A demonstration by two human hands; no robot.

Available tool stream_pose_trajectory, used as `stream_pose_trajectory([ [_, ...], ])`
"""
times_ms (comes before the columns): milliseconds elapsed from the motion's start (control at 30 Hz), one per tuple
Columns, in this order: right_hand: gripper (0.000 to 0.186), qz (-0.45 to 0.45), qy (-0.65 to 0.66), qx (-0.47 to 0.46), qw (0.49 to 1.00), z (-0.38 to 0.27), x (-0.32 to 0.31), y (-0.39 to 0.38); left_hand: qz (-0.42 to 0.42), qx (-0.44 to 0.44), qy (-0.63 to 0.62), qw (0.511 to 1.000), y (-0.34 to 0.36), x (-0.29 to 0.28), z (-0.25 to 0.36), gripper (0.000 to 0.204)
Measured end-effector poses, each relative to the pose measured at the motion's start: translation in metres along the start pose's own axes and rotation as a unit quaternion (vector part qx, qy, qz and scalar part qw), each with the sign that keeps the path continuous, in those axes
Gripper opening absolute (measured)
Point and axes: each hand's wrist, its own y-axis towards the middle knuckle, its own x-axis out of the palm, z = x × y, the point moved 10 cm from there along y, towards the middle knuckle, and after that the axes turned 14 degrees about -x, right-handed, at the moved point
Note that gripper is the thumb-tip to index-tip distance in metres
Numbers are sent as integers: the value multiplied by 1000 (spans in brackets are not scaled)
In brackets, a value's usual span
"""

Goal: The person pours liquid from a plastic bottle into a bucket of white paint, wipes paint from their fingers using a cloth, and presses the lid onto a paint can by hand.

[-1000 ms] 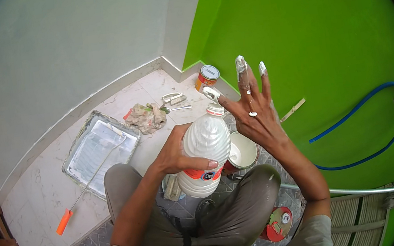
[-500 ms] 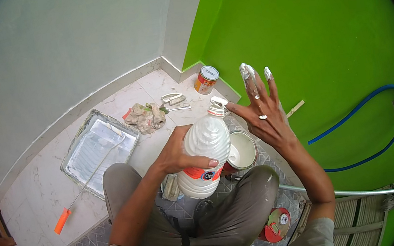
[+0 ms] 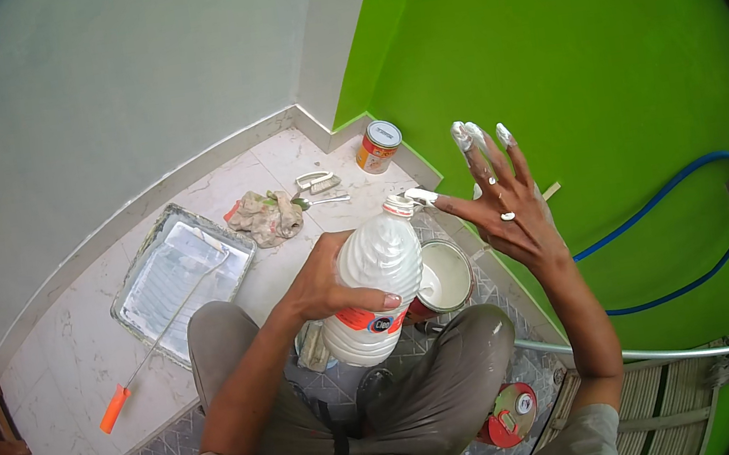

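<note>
My left hand (image 3: 322,288) is wrapped round a large clear plastic bottle (image 3: 380,258) full of white liquid, held tilted above my lap. The bottle's mouth is uncapped, its rim smeared white. Just right of the mouth is the white-coated index fingertip of my right hand (image 3: 516,221). The other fingers of that hand stretch upward and apart, their tips covered in white paint, with white drops on the back of the hand. Beneath and right of the bottle stands an open paint can (image 3: 450,279) of white paint, with something white dipping in it.
A paint tray (image 3: 139,298) with an orange-handled roller (image 3: 115,408) across it lies at left. Beyond are a stained rag (image 3: 267,219), a brush (image 3: 319,181), a spoon (image 3: 327,200) and a closed can (image 3: 379,146). A red can (image 3: 511,420) stands by my right knee; a blue hose (image 3: 689,175) hangs right.
My right hand has drawn slightly to the right, and its white-coated index fingertip has come off the bottle's mouth to its side. The left hand keeps hold of the bottle.
</note>
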Motion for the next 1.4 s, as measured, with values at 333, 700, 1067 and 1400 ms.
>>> stream_pose_trajectory([
  [333, 62, 263, 481, 138, 825, 19, 7, -24, 103, 69, 107, 986, -5, -17, 18, 73],
  [700, 58, 375, 850, 42, 369, -20, 32, 2, 360, 159, 383, 835, -21, -21, 31, 89],
  [1067, 52, 315, 844, 30, 432, -39, 45, 8, 387, 227, 428, 785, -30, -19, 36, 90],
  [1400, 60, 340, 863, 115, 356, -37, 86, 2, 382, 232, 438, 780, -33, -20, 38, 91],
])
